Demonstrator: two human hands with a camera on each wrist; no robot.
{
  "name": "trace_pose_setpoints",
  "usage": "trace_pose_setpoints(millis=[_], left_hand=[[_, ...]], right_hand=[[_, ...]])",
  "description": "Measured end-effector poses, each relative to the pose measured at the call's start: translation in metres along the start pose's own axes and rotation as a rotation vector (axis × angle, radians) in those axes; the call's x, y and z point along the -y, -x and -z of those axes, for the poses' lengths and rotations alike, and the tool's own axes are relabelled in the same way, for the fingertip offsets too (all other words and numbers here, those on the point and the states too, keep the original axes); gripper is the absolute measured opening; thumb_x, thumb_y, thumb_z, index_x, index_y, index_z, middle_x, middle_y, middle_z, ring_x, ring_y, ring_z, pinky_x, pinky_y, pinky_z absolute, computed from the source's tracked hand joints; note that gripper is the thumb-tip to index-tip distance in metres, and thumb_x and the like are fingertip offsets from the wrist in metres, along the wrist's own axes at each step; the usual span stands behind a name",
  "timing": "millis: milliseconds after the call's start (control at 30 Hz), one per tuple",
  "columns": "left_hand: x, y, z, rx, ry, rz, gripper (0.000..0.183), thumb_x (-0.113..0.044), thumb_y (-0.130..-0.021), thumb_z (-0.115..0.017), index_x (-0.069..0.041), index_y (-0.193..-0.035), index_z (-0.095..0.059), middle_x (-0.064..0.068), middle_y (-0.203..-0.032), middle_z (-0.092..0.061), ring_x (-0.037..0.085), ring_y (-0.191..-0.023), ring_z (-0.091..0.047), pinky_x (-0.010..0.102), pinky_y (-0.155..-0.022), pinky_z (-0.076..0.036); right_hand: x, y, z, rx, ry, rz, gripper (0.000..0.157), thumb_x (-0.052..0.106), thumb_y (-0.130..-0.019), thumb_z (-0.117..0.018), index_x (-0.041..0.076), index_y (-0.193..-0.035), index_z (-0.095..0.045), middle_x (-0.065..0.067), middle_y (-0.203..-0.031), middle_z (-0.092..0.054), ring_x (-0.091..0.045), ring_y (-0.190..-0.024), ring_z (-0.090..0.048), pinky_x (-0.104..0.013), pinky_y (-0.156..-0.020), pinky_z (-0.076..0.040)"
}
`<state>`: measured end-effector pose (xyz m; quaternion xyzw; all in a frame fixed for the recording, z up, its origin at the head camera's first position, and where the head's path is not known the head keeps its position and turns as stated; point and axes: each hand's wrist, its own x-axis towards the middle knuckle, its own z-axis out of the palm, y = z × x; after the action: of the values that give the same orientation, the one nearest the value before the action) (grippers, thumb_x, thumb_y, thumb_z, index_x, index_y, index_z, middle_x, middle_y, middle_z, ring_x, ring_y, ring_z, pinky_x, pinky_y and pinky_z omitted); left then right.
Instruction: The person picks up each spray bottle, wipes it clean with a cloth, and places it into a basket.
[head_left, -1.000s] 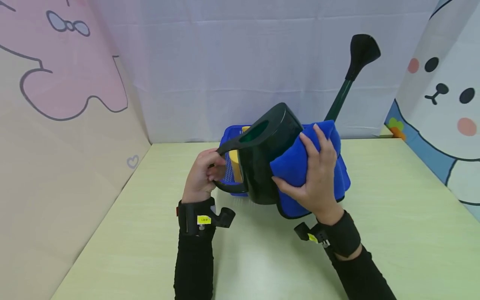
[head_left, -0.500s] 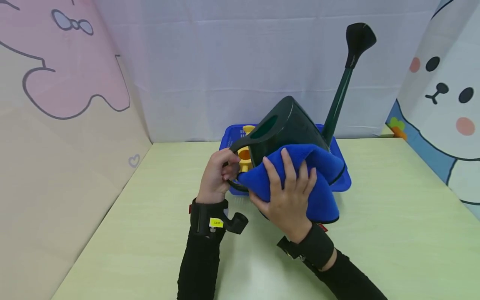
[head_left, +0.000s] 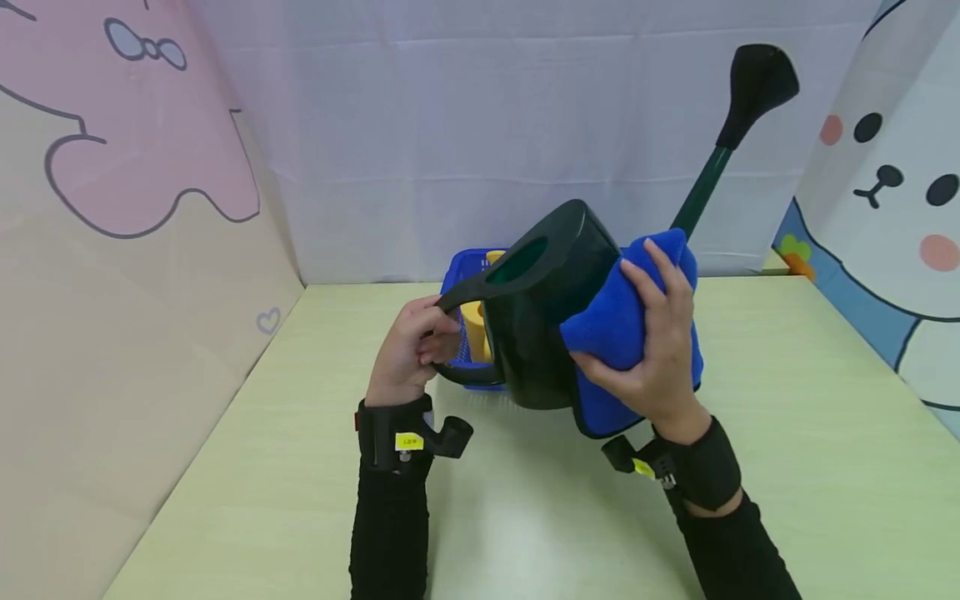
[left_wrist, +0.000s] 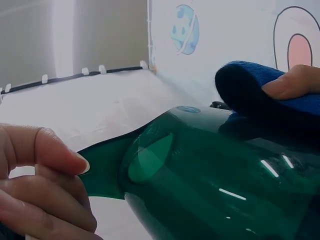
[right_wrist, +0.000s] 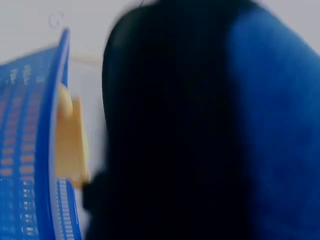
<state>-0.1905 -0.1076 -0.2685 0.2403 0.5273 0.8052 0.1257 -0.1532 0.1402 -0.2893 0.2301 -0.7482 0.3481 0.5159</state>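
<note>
A dark green watering can [head_left: 532,333] is held up and tilted above the table, its long spout rising to the right and ending in a black sprinkler head [head_left: 761,83]. My left hand [head_left: 412,350] grips the can's handle, fingers curled round it. With my right hand [head_left: 652,342] I hold a blue cloth [head_left: 611,321] against the can's right side, fingers spread over it and thumb on its near face. In the left wrist view the cloth [left_wrist: 250,85] lies folded over the can's glossy body [left_wrist: 220,170]. The cloth hides the base of the spout.
Behind the can stands a blue perforated basket [head_left: 463,267] with yellow things [head_left: 474,329] in it, mostly hidden by the can. The pale table [head_left: 247,467] meets a white cloth backdrop [head_left: 450,150]. Printed cartoon panels flank it on both sides.
The cloth and right hand went left across the can's front, then back to its right side. The can shifted right, then back left and toward me, with its sprinkler head further right.
</note>
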Motion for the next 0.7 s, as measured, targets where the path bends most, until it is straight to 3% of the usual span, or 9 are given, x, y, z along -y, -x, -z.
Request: trace_pose_setpoints(millis=[133,267,500,700], left_hand=[[-0.001,0.001,0.003,0.022,0.0,0.009,0.031,0.0,-0.081,-0.039,-0.015,-0.055,-0.047,-0.01,-0.044,-0.037,0.005,-0.038,-0.033,0.02,-0.039,-0.018],[0.0,0.001,0.0,-0.004,-0.012,0.012,0.031,0.0,-0.081,-0.039,-0.015,-0.056,-0.048,-0.009,-0.045,-0.035,0.005,-0.038,-0.032,0.021,-0.04,-0.017],[0.007,-0.002,-0.016,-0.071,-0.033,0.048,0.028,0.001,-0.08,-0.043,-0.015,-0.057,-0.048,-0.009,-0.046,-0.032,0.005,-0.039,-0.03,0.018,-0.039,-0.02],[0.011,-0.007,-0.026,-0.094,-0.087,0.115,0.021,0.0,-0.079,-0.046,-0.012,-0.063,-0.054,-0.007,-0.049,-0.036,0.005,-0.04,-0.031,0.017,-0.04,-0.024]], right_hand=[[-0.006,0.0,0.002,0.013,-0.016,0.004,0.087,0.07,-0.067,-0.058,0.009,-0.128,-0.045,-0.017,-0.14,-0.036,-0.037,-0.13,-0.032,-0.057,-0.106,-0.025],[-0.001,0.004,-0.007,-0.011,0.062,0.045,0.085,0.071,-0.067,-0.057,0.011,-0.126,-0.046,-0.014,-0.141,-0.037,-0.037,-0.13,-0.032,-0.057,-0.106,-0.024],[0.023,0.018,-0.025,-0.035,0.26,0.08,0.077,0.066,-0.072,-0.057,0.011,-0.125,-0.048,-0.017,-0.14,-0.036,-0.041,-0.128,-0.03,-0.061,-0.104,-0.019],[0.038,0.033,-0.043,-0.025,0.488,0.143,0.067,0.061,-0.082,-0.047,0.01,-0.126,-0.048,-0.021,-0.137,-0.037,-0.045,-0.122,-0.034,-0.063,-0.096,-0.022]])
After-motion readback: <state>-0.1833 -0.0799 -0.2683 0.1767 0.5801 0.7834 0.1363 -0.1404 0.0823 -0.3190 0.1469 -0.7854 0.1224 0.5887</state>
